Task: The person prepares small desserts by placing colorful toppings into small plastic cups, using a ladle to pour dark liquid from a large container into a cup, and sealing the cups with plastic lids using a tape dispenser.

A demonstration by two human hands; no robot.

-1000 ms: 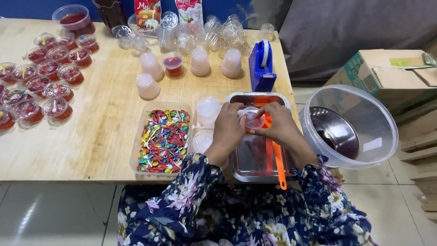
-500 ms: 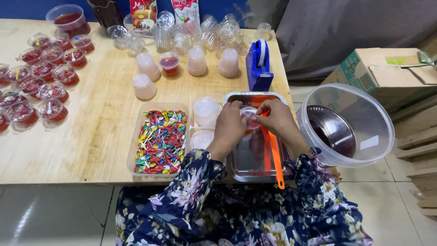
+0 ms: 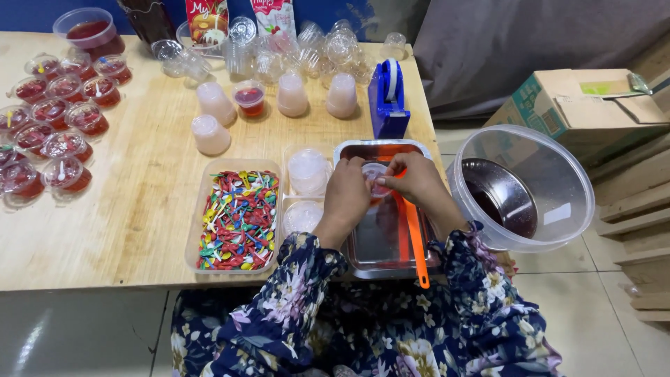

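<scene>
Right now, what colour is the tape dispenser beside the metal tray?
Blue, holding a white roll; the tape dispenser shows best in the head view.

L hand [image 3: 347,197] & R hand [image 3: 416,178] meet, fingers pinched (wrists bent).

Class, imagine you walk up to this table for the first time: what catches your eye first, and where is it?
Both hands, left hand and right hand, meet on a small clear cup over a metal tray at the table's near edge. Just left sits a tray of bright multicoloured picks. At the far left, rows of lidded cups of red jelly crowd the wood.
</scene>
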